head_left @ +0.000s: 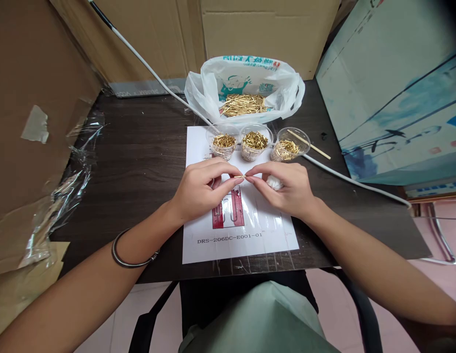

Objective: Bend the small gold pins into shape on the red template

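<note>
My left hand (198,189) pinches a thin brass-coloured pin (240,176) between thumb and forefinger. The thumb and forefinger of my right hand (296,189) close on the pin's other end, fingertip to fingertip with the left. A crumpled white wad (274,183), perhaps tissue, sits in the curl of my right hand. Both hands hover over a white printed sheet (275,235) with a red picture. Just beyond them stand three clear plastic cups: a left cup (224,142), a middle cup (254,142) and a right, tilted cup (286,149), all holding small brass-coloured pieces.
Behind the cups, an open white plastic bag (209,93) contains many longer brass-coloured pins. A wooden stick (316,149) leans out of the right cup. A white cable (150,71) crosses the dark table (139,147). Cardboard (139,39) walls the back and left; a printed panel (389,98) stands right.
</note>
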